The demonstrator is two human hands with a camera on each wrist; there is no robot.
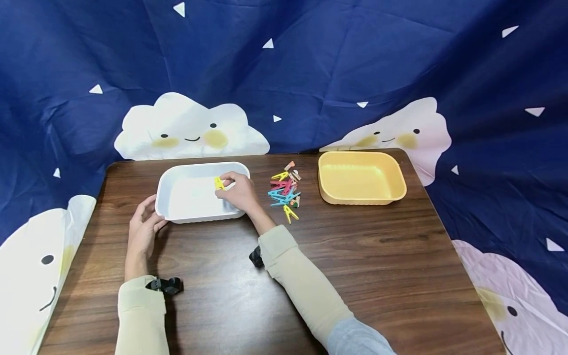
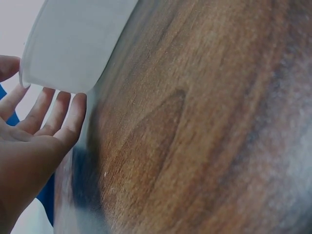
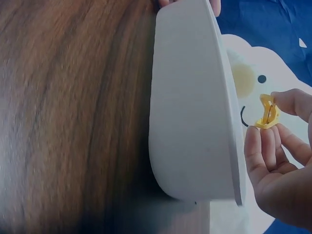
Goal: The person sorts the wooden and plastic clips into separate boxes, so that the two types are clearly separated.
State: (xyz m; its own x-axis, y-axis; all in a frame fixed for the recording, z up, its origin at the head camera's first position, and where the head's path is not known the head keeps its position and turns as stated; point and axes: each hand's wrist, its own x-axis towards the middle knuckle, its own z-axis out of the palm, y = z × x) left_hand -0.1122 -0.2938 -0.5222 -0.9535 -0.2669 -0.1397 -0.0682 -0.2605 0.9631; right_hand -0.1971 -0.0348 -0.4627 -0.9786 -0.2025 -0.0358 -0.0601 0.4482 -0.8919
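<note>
A yellow clothespin [image 1: 219,183] is pinched between the thumb and fingers of my right hand [image 1: 239,192], above the white plastic tub [image 1: 204,217]. In the right wrist view the clothespin [image 3: 267,112] is held higher than the tub's rim. My left hand [image 1: 143,229] grips the tub at its left end. The left wrist view has the thumb at the rim and the other fingers [image 2: 58,112] against the outer wall of the tub [image 2: 73,44]. To the right of the tub lies a pile of clothespins [image 1: 284,190] in yellow, red, blue and wood tones.
A yellow plastic tub [image 1: 361,201] stands right of the pile, near the far edge of the brown wooden table [image 1: 355,266]. Behind the table hangs a dark blue cloth [image 1: 310,59] with white clouds and triangles. Black straps [image 1: 166,285] sit at both wrists.
</note>
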